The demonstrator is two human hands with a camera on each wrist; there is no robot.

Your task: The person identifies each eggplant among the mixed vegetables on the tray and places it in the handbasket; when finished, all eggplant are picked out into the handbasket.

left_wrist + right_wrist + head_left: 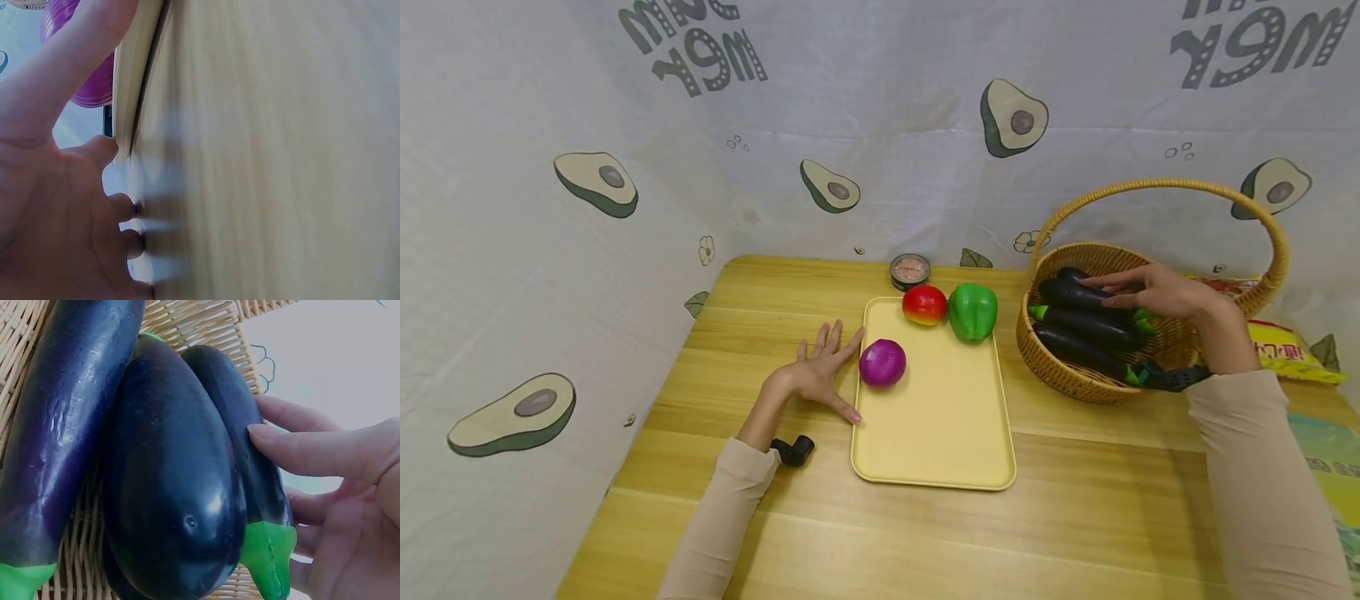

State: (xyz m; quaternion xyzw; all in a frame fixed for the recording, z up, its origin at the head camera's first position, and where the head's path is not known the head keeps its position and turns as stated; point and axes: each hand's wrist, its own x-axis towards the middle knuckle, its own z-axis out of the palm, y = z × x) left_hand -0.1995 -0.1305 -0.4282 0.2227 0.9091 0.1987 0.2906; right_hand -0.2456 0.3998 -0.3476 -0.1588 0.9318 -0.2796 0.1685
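In the head view, my left hand (820, 375) is spread on the table, with thumb and forefinger against the left edge of a yellow tray (940, 433). On the tray lie a purple onion (882, 363), a red-and-yellow fruit (924, 305) and a green bell pepper (973, 312). My right hand (1176, 292) reaches into a wicker basket (1075, 385) of several dark eggplants. Its thumb and fingers pinch the rearmost eggplant (240, 419), which has a green stem end; the thumb is on the near side, the other fingers behind and partly hidden.
The basket's tall handle (1165, 183) arches over the right forearm. A round tin (910, 271) stands behind the tray. Yellow packaging (1288, 350) lies right of the basket, with a green-and-yellow sheet (1330, 467) nearer. A printed white curtain (887, 100) borders the table.
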